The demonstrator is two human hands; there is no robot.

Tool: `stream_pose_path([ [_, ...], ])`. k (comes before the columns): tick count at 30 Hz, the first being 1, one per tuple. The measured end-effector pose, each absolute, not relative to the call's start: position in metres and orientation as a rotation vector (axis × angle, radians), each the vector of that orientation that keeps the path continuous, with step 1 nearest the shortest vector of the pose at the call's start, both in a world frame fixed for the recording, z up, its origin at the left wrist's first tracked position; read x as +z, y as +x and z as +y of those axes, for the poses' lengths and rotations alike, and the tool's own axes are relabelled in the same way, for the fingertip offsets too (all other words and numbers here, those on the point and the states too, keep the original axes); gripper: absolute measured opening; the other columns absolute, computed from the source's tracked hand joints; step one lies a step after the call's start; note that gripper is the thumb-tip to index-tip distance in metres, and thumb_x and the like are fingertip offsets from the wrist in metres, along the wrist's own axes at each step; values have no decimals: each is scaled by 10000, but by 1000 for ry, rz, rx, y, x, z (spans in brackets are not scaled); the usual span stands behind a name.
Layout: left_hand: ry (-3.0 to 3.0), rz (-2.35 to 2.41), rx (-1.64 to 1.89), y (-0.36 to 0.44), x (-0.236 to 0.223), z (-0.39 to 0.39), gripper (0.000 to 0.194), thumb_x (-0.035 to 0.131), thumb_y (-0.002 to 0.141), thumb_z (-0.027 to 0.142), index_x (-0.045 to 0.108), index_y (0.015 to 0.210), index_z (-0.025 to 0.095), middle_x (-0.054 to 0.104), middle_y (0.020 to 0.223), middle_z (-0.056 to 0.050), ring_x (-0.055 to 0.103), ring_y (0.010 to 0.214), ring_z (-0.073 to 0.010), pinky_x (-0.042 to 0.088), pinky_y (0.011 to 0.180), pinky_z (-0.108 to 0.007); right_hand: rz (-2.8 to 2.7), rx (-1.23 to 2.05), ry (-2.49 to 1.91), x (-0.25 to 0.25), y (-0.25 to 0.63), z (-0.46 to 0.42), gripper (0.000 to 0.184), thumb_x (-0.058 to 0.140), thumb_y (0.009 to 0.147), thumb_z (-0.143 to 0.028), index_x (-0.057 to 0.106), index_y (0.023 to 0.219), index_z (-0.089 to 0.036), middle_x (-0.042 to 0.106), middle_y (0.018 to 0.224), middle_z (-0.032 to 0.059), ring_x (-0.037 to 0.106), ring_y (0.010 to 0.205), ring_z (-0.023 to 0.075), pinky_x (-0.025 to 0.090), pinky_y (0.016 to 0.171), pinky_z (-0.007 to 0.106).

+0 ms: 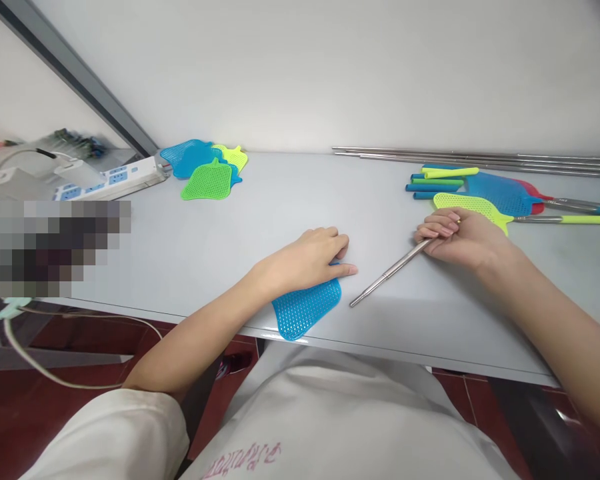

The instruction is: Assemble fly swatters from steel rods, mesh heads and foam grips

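A blue mesh fly swatter head (pixel 307 310) lies at the table's front edge. My left hand (pixel 315 257) rests over its upper part with curled fingers and the thumb stretched out to the right; the hand hides the neck. To the right, my right hand (pixel 463 237), palm turned up, has its fingers wrapped round a telescopic metal rod (pixel 393 270). The rod's thin end points down and left, close to the table, a little apart from the blue head. Just behind my right hand lies a yellow-green fly swatter (pixel 470 205), partly covered by the fingers.
Blue, green and yellow swatter heads (pixel 207 180) are piled at the back left. Several coloured handle tubes (pixel 437 183) and a blue swatter (pixel 503 193) lie back right, before long metal rods (pixel 430 157). A power strip (pixel 115 177) and cable (pixel 35 353) are left.
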State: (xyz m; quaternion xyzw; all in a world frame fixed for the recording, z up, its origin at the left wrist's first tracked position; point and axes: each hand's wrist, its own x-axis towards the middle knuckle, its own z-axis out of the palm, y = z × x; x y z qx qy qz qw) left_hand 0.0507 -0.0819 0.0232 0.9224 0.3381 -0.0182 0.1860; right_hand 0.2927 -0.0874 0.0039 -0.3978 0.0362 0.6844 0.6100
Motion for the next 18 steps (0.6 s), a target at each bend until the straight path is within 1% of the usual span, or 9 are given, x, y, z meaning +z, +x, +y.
stream_pose_path([
  [7,2600,949,-49,50,23,-82,286,433,857,450,466,799,172,482,841,-30,473,791,-173,365,735,-288,55,1576,-946,5,291,-88,294,342,556,7,127,614,-186,195,431,-46,174,364,77,244,385,212],
  [18,2609,945,-51,50,23,-83,285,433,859,450,467,807,172,484,837,-32,474,790,-176,367,733,-286,53,1579,-940,5,290,-89,268,334,577,1,148,609,-190,199,428,-48,184,360,73,254,377,204],
])
